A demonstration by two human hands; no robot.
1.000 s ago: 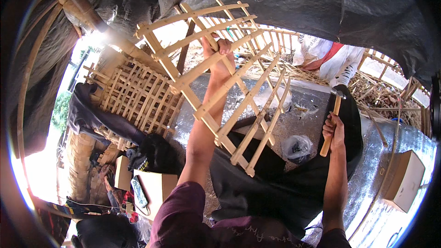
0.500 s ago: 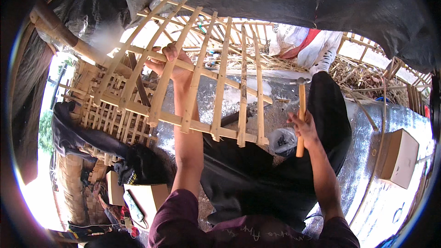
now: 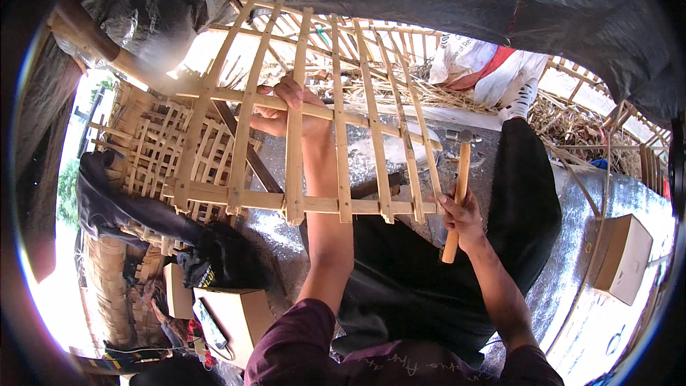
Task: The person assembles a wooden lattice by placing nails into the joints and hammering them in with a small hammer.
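Observation:
A slatted bamboo lattice (image 3: 337, 144), several thin slats nailed across longer crossbars, is held up in front of me. My left hand (image 3: 291, 109) is closed around its middle crossbar, fingers curled over beside a slat. In my right hand (image 3: 464, 221) is a hammer (image 3: 463, 168), its wooden handle upright and its small metal head at the top. The fingers of that hand are close to the lattice's lower right corner; whether they touch it I cannot tell.
My outstretched leg in black trousers (image 3: 525, 207) lies on a silvery sheet (image 3: 572, 271). A cardboard box (image 3: 620, 261) is at the right, and a woven bamboo basket (image 3: 153, 143) at the left. A phone (image 3: 213, 325) rests on another box (image 3: 246, 314). Black sheeting (image 3: 429, 0) hangs overhead.
The lattice has turned a little, its lower bar now more level, and my left hand has shifted right and down with it. My right hand has brought the hammer slightly lower, near the lattice's corner.

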